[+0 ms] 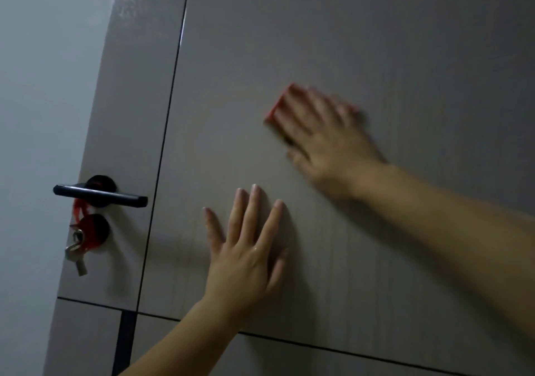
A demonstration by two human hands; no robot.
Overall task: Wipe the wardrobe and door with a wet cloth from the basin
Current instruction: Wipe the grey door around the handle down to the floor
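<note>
"Cloth position?"
"Red, flat against the door panel, right of the black lever handle. The right hand presses it with straight fingers. Motion blur hides detail, but they appear slightly spread."
"Left hand?"
"Palm flat on the same panel, below and left of the cloth, fingers straight and fanned wide, holding nothing. Keys hang below the handle on a red strap, well apart from both hands."
</note>
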